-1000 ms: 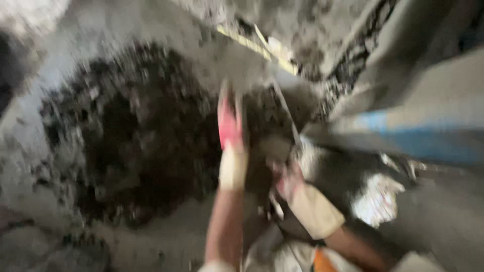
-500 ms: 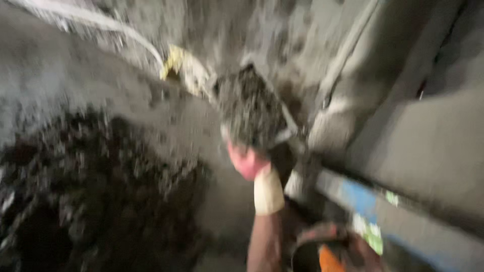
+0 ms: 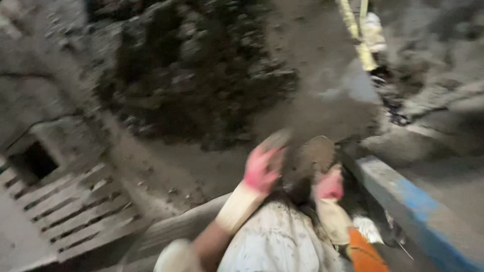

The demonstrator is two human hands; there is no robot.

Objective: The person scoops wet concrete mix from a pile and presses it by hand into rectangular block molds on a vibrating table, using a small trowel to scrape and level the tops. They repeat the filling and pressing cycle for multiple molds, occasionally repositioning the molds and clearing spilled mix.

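Seen from a head-worn camera looking down, motion-blurred. Nearest, at the bottom edge, is a dirty white sack [image 3: 275, 242] with an orange patch [image 3: 364, 256] beside it on the right. Just above it the person's two hands, both in pink gloves with cream cuffs, grip a round, soil-caked pan [image 3: 307, 161]. The left hand [image 3: 261, 170] has its fingers curled onto the pan's left rim; the right hand [image 3: 330, 185] is closed on the lower right rim. The pan is tipped away from the person, and a cloud of brown soil [image 3: 327, 113] hangs in the air just beyond its far edge. To the right a blue-painted beam [image 3: 403, 201] runs diagonally toward the lower right corner. At the lower left lies a slatted grey grate [image 3: 70, 206]. Farther off, a large dark heap of earth and stones [image 3: 201, 75] covers the dusty floor [image 3: 166, 171]. At the far top right a yellow strap [image 3: 358, 35] crosses the ground.
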